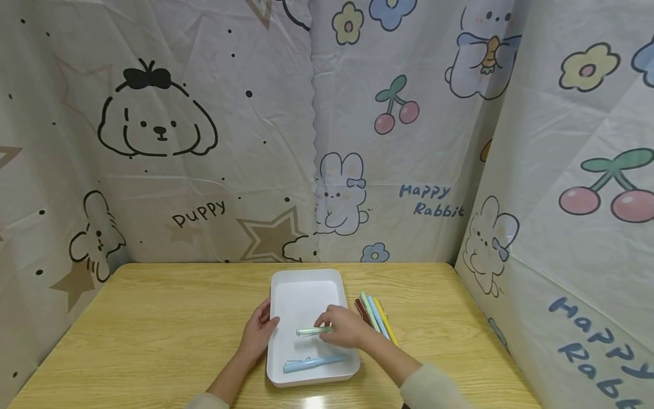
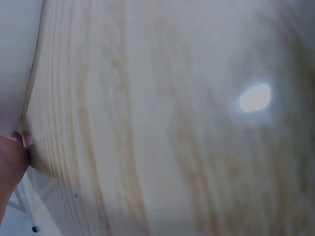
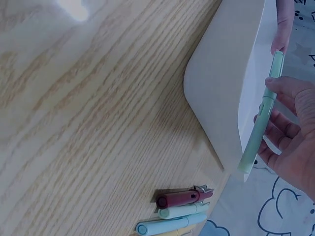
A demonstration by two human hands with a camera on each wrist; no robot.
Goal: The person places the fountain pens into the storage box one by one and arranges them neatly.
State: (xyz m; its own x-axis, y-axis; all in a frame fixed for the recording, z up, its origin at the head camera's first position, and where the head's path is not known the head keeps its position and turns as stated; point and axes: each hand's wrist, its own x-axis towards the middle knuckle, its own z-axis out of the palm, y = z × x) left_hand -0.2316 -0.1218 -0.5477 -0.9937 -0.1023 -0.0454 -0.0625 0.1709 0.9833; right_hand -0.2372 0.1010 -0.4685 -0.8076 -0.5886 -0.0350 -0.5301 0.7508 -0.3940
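Observation:
My right hand [image 1: 347, 328] pinches a light green pen [image 1: 308, 332] between thumb and fingers, above the middle of a white tray [image 1: 301, 292]. In the right wrist view this pen [image 3: 261, 123] runs lengthwise past the fingertips, over the tray's side. My left hand [image 1: 258, 335] grips the tray's left edge, thumb at the rim and fingers along the outer wall. Inside the tray, near its front end, lies a light blue pen [image 1: 314, 362]. Only a bit of the left hand [image 2: 11, 162] shows at the edge of the left wrist view.
Right of the tray, a dark red pen [image 1: 363, 311], a pale green pen [image 1: 370, 312], a blue pen [image 1: 378, 318] and a yellow pen [image 1: 386, 322] lie side by side on the wooden table [image 1: 179, 318]. Printed curtains [image 1: 265, 170] hang behind the table and at its sides.

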